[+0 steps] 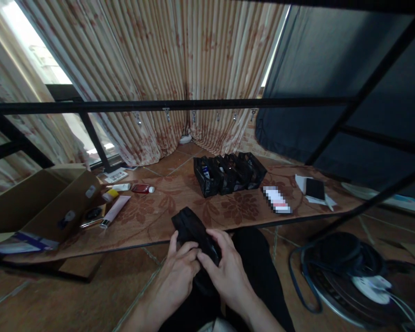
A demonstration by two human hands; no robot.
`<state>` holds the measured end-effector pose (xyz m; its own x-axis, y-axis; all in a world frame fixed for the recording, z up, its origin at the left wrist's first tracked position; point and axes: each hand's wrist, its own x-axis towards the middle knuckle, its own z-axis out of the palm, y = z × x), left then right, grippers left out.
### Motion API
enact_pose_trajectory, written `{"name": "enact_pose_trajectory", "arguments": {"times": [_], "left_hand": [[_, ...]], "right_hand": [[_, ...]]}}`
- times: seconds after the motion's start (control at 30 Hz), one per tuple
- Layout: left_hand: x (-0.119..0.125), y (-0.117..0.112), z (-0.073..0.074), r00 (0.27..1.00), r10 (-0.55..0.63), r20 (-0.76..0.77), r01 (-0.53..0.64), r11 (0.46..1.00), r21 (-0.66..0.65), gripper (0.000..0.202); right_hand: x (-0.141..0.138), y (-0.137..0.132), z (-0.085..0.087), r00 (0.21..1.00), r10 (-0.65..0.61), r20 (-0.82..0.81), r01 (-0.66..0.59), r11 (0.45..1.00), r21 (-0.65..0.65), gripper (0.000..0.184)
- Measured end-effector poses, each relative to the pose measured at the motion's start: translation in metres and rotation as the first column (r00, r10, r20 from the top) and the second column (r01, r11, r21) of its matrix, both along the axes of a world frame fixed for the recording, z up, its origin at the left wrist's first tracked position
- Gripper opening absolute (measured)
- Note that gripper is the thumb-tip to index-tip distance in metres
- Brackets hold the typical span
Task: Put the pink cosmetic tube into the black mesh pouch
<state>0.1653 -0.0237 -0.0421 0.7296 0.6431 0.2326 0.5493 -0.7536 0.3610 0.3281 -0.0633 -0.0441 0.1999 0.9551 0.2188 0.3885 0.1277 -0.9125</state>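
Note:
Both my hands grip a black pouch-like object (191, 227) at the near edge of a floral-patterned board (152, 216). My left hand (178, 274) wraps its fingers round the object's lower left side. My right hand (228, 267) closes over its right end, fingers curled on top. The lower part of the black object is hidden under my fingers. Behind it on the board stands a black mesh organiser (228, 173) with several compartments holding small items.
An open cardboard box (44, 203) lies at the left, with tubes and small bottles (119, 203) beside it. A black phone on white paper (314, 189) lies at the right. A fan and power strip (352, 276) sit on the floor. Black metal bars (166, 105) cross the view.

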Motion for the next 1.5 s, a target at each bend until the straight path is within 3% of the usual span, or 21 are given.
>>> {"name": "enact_pose_trajectory", "arguments": {"times": [0.1, 0.2, 0.47, 0.53, 0.67, 0.73, 0.97, 1.13, 1.3, 1.4, 1.5], "left_hand": [[0.001, -0.005, -0.006, 1.0, 0.028, 0.014, -0.028, 1.0, 0.013, 0.042], [-0.009, -0.006, -0.014, 0.991, 0.123, 0.059, -0.128, 0.989, 0.08, 0.042], [-0.033, -0.005, -0.026, 0.901, 0.357, 0.245, -0.411, 0.882, 0.229, 0.035], [-0.032, -0.005, -0.031, 0.864, 0.402, 0.304, -0.465, 0.869, 0.171, 0.034], [-0.025, -0.006, -0.036, 0.788, 0.519, 0.332, -0.524, 0.848, -0.081, 0.034], [-0.021, -0.006, -0.032, 0.768, 0.563, 0.304, -0.533, 0.826, -0.184, 0.036], [-0.01, -0.003, -0.004, 0.769, 0.617, 0.166, -0.533, 0.762, -0.367, 0.034], [-0.006, 0.028, 0.002, 0.708, 0.688, 0.162, -0.627, 0.717, -0.304, 0.036], [0.001, 0.07, 0.015, 0.664, 0.719, 0.205, -0.677, 0.694, -0.244, 0.047], [0.008, 0.088, 0.022, 0.661, 0.733, 0.164, -0.676, 0.675, -0.296, 0.052], [0.013, 0.099, 0.025, 0.681, 0.719, 0.134, -0.658, 0.683, -0.317, 0.055]], "right_hand": [[0.004, -0.001, -0.016, 0.997, -0.048, 0.058, 0.048, 0.999, -0.004, 0.045], [0.019, 0.003, -0.029, 0.988, -0.127, 0.092, 0.127, 0.992, 0.01, 0.048], [0.041, 0.012, -0.032, 0.972, -0.224, 0.065, 0.224, 0.975, 0.003, 0.045], [0.038, 0.013, -0.031, 0.974, -0.221, 0.045, 0.222, 0.975, -0.021, 0.037], [0.032, 0.013, -0.03, 0.978, -0.209, 0.004, 0.209, 0.977, -0.038, 0.015], [0.031, 0.014, -0.028, 0.977, -0.213, -0.003, 0.213, 0.977, 0.019, 0.006], [0.027, 0.032, -0.021, 0.978, -0.19, 0.084, 0.17, 0.965, 0.197, 0.025], [0.025, 0.066, -0.017, 0.96, -0.224, 0.169, 0.173, 0.947, 0.271, 0.031], [0.013, 0.099, -0.017, 0.893, -0.207, 0.399, 0.099, 0.957, 0.274, 0.032], [0.001, 0.108, -0.014, 0.819, -0.181, 0.545, 0.013, 0.954, 0.298, 0.034], [-0.011, 0.109, -0.008, 0.755, -0.075, 0.651, -0.176, 0.934, 0.311, 0.039]]}}
